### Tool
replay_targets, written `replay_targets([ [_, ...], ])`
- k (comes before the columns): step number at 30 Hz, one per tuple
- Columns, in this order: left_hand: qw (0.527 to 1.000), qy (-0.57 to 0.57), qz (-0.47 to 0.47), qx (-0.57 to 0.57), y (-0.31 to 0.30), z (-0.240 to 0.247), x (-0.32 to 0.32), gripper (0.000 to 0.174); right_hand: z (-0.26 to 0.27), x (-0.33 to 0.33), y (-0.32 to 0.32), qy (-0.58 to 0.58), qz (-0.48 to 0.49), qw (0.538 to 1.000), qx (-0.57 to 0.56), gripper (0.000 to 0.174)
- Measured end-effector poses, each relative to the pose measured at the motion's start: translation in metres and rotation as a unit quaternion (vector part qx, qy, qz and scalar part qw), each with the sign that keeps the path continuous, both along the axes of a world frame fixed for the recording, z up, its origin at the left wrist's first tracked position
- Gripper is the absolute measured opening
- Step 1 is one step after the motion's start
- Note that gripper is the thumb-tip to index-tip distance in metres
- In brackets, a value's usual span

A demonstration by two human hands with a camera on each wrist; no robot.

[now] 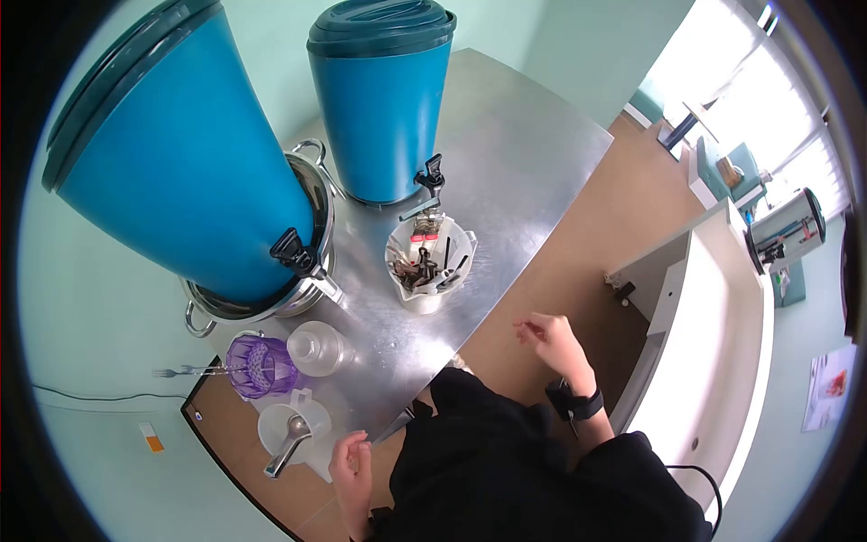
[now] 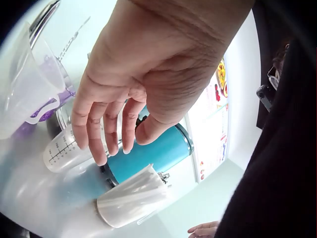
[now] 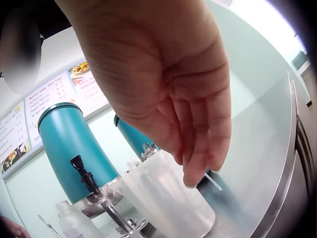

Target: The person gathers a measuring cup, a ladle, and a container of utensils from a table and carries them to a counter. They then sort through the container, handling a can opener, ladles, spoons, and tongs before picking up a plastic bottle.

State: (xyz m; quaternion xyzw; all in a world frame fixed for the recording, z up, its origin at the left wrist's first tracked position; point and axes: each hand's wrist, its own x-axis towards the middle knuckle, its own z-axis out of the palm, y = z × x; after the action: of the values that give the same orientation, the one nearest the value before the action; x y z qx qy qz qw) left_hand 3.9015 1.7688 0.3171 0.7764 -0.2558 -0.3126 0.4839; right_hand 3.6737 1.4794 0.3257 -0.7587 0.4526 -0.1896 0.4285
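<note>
Steel counter [image 1: 524, 172] against a pale green wall, head view. The utensil tub [image 1: 429, 262] stood mid-counter, full of dark utensils. The rear blue dispenser [image 1: 379, 99] was right behind the tub, with its tap over the rim. The front blue dispenser [image 1: 181, 154] sat left of the tub on a steel pot [image 1: 318, 194]. The purple cup [image 1: 260, 366], clear measuring cup [image 1: 318, 348] and white jug [image 1: 293, 425] with a scoop in it were grouped below-left of the tub. The left hand [image 1: 352, 470] hung well below-left of the tub, just beside the white jug. I could not tell whether it touched the jug. The right hand [image 1: 553, 339] was below-right of the tub, off the counter edge and apart from everything.

Left wrist view: the left hand [image 2: 143, 84] was empty, with its fingers [image 2: 96, 134] hanging loosely curled and slightly apart. The measuring cup [image 2: 64, 151] lay behind them and the tub [image 2: 131, 198] further off.

Right wrist view: the right hand [image 3: 163, 84] was empty, with its fingers [image 3: 203, 148] close together and pointing down. They were above the tub [image 3: 163, 198] and did not touch it.

Judgement: nothing was gripped and no utensil was out of the tub, so the work looked barely begun. Every pick-up was yet to do.
</note>
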Motion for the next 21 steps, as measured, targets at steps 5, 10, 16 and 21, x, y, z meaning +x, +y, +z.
replay_targets([
  [5, 1.0, -0.017, 0.013, -0.002, -0.04, 0.006, -0.013, 0.014, -0.017, 0.024, -0.037, -0.015, 0.014, 1.0, -0.024, 0.014],
  [10, 0.997, -0.062, 0.037, 0.023, -0.095, 0.002, -0.029, 0.015, -0.026, 0.067, -0.104, -0.07, 0.09, 0.985, -0.128, 0.014],
  [16, 0.989, -0.016, 0.143, 0.018, -0.178, -0.001, -0.056, 0.021, -0.026, 0.078, -0.157, -0.104, 0.191, 0.972, -0.093, 0.013],
  [21, 0.979, -0.004, 0.202, 0.029, -0.217, -0.004, -0.069, 0.027, -0.039, 0.07, -0.177, -0.11, 0.25, 0.961, -0.035, 0.013],
])
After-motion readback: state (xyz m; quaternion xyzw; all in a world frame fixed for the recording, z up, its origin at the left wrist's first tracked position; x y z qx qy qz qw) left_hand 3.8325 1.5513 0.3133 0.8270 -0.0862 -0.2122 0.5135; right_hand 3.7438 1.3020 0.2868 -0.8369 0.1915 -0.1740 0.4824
